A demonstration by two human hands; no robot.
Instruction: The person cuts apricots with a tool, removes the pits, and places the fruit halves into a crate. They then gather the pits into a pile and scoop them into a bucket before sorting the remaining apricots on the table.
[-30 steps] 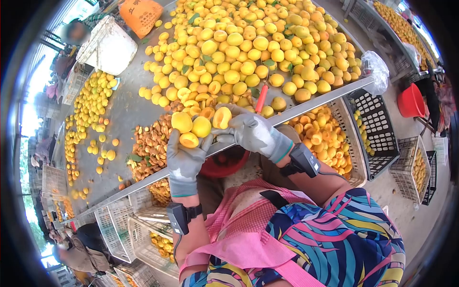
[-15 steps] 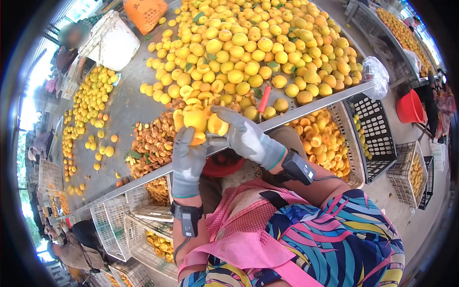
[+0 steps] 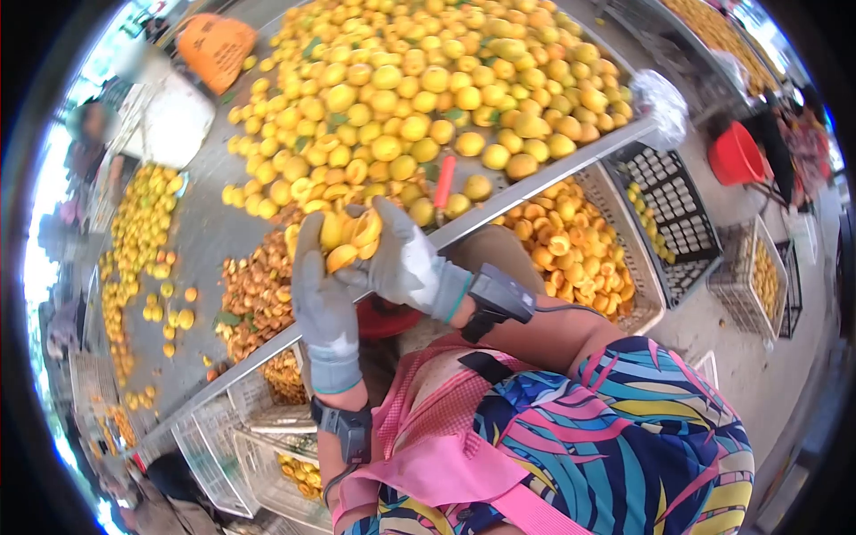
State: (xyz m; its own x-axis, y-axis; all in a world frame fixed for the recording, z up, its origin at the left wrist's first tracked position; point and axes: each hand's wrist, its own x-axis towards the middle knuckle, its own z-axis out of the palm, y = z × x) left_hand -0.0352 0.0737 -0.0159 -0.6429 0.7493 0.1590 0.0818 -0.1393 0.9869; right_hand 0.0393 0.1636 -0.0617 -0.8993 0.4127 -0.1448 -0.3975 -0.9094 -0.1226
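Note:
Both of my hands wear grey-white gloves and meet at the near edge of the metal table (image 3: 214, 201). Between them are several yellow apricot halves (image 3: 348, 236), cupped from both sides. My left hand (image 3: 323, 299) wraps them from the left, my right hand (image 3: 401, 259) from the right. Just beyond lies a large heap of whole apricots (image 3: 383, 98). A tool with a red handle (image 3: 445, 183) rests among them, right of my hands. To the left is a pile of brownish pits (image 3: 259, 290).
Below the table edge at right stands a crate of apricot halves (image 3: 571, 245), beside a black crate (image 3: 673, 214). A red bucket (image 3: 736, 153) is farther right. White crates (image 3: 209, 446) stand lower left. A white bucket (image 3: 169, 120) and an orange bag (image 3: 214, 51) sit at upper left.
My hands have drawn closer together around the apricot halves, my right hand now nearer my left. The whole view has shifted, so the table and heap appear farther left and higher.

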